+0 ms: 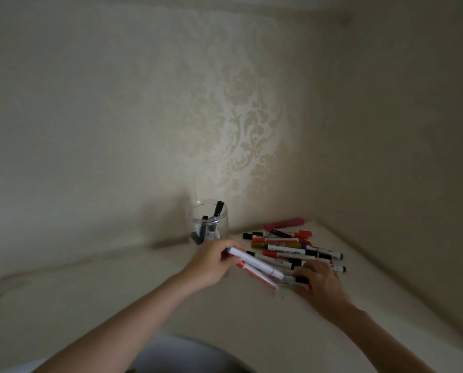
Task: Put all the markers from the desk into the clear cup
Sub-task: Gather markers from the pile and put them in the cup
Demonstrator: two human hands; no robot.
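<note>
Markers [292, 247] lie in a loose pile on the worktop [90, 305], in the corner to the right of the clear cup [208, 224], which already holds a few dark-capped ones standing tilted against its rim. Most of the pile runs roughly left to right, caps pointing either way, so each must be tipped upright before it drops in. Your left hand [211, 263] has its fingers pinched around two markers [254, 267], one white-barrelled with a teal end and one red-trimmed; their long axes slant from near the cup down toward you and to the right. I judge that bunch is gathered to save trips. Your right hand [320, 284] rests at the pile's near edge, fingers curled over a black-capped marker [297, 279]; blur hides whether it is truly gripped. A pink highlighter [285, 223] lies apart at the back
</note>
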